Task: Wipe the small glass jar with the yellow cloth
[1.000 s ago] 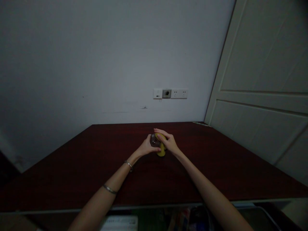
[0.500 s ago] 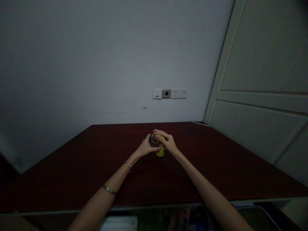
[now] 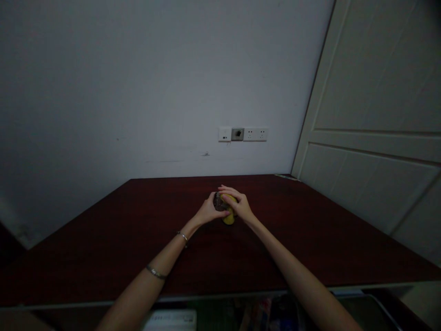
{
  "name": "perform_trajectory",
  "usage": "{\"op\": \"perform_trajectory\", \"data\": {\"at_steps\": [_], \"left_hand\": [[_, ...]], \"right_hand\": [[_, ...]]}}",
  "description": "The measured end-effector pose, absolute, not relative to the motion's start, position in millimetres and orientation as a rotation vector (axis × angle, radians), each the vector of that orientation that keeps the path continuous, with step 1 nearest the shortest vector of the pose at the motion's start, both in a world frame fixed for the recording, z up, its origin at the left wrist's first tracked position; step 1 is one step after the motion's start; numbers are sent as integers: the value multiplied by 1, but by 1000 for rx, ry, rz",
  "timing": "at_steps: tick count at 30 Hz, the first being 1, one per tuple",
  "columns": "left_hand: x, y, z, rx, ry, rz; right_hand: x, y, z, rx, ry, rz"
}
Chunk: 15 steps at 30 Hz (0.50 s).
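Both my hands meet over the middle of a dark red table. My left hand is wrapped round a small dark, glassy round object, its thumb lying along the front. My right hand presses a yellow cloth-like piece against that object, fingers curled over its top. The room is dim and the dark object is mostly covered by the fingers, so I cannot make out what it is. Two thin bracelets sit on my left forearm.
A white wall rises behind the table, with a row of sockets on it. A pale panelled door stands at the right. Below the table's near edge lie a white item and other dim things.
The hands have stayed together in the same place; the fingers of my right hand and the yellow piece have shifted only slightly over the dark object.
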<state>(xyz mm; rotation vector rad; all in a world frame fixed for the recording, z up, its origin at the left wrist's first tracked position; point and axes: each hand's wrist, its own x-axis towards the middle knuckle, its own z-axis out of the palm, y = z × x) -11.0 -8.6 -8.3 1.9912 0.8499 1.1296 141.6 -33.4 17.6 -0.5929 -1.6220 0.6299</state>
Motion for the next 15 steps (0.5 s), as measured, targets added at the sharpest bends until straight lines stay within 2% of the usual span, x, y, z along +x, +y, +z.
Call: {"op": "perform_trajectory", "data": {"at_steps": [5, 11, 15], "left_hand": [[-11, -12, -6, 2039, 821, 1059], [-12, -8, -11, 2043, 931, 1106], [-11, -6, -13, 2021, 898, 1125]], "right_hand": [[145, -25, 15, -675, -1465, 783], [141, -35, 17, -584, -1696, 600], [142, -33, 17, -589, -1655, 639]]}}
